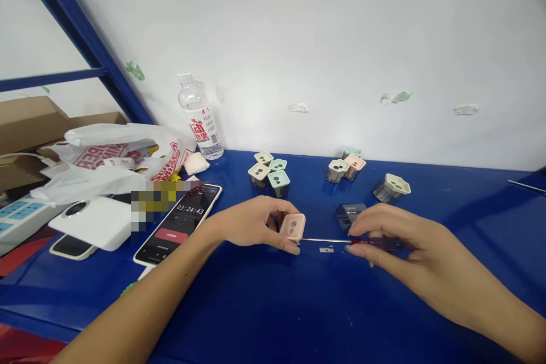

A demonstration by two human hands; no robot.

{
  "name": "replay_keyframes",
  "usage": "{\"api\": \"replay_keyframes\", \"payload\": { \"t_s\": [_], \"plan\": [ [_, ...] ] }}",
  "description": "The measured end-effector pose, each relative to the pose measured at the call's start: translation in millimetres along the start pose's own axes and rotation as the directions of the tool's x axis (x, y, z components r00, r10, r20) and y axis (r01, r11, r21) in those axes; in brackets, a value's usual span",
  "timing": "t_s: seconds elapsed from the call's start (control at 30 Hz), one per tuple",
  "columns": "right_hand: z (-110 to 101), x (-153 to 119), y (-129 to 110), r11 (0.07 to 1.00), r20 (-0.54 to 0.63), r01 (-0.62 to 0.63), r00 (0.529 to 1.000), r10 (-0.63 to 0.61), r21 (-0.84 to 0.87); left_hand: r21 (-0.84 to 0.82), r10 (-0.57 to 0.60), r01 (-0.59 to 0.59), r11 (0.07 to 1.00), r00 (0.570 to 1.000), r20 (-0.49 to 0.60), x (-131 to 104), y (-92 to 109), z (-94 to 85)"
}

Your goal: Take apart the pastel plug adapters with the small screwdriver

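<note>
Between the thumb and fingers of my left hand (260,227) is a pink two-hole pencil sharpener top (292,226), its holes facing up. My right hand (396,244) grips a screwdriver (326,240) by its dark handle. The thin shaft points left and its tip meets the sharpener's right side; the exact contact is too small to make out. Just below the shaft a small metal blade (326,249) lies on the blue table (264,307). Behind my right fingers sits a dark see-through sharpener bin (350,216), partly hidden by them.
Several sharpeners (279,182) stand grouped behind my left hand. More, including a pink one (354,165) and a cream one (394,185), stand at the back right. A water bottle (200,119), a phone (179,222), a white device (91,223) and plastic bags (115,151) crowd the left.
</note>
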State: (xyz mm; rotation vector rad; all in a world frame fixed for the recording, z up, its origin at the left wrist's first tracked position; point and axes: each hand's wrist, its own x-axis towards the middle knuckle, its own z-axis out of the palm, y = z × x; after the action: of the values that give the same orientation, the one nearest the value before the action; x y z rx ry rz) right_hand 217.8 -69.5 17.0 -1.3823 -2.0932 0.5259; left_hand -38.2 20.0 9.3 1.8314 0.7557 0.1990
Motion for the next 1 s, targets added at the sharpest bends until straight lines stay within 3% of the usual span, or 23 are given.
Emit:
{"api": "replay_keyframes", "payload": {
  "t_s": [0.2, 0.4, 0.73, 0.87, 1.0],
  "plan": [
    [6, -1, -2, 0.986, -0.172, 0.156, 0.974, -0.144, 0.054, -0.282, -0.05, 0.079, 0.956, 0.993, 0.111, 12, -13, 5.7],
    [9, -1, -3, 0.975, -0.144, 0.214, 0.968, -0.203, 0.065, -0.391, -0.021, 0.076, 0.917, 0.989, 0.143, 17, -22, 8.7],
    [-1, -6, -3, 0.947, 0.018, 0.301, 0.952, -0.305, 0.115, -0.393, 0.0, 0.078, 0.916, 0.981, 0.195, 17, -22, 5.5],
    [0, -5, -2, 0.967, -0.07, 0.246, 0.968, -0.242, 0.059, -0.36, 0.005, 0.056, 0.931, 0.986, 0.167, 16, -20, 7.9],
    [5, -3, -1, 0.962, -0.193, 0.263, 0.943, -0.272, -0.071, -0.338, -0.003, 0.046, 0.94, 0.992, 0.127, 15, -17, 10.5]
  ]
}}
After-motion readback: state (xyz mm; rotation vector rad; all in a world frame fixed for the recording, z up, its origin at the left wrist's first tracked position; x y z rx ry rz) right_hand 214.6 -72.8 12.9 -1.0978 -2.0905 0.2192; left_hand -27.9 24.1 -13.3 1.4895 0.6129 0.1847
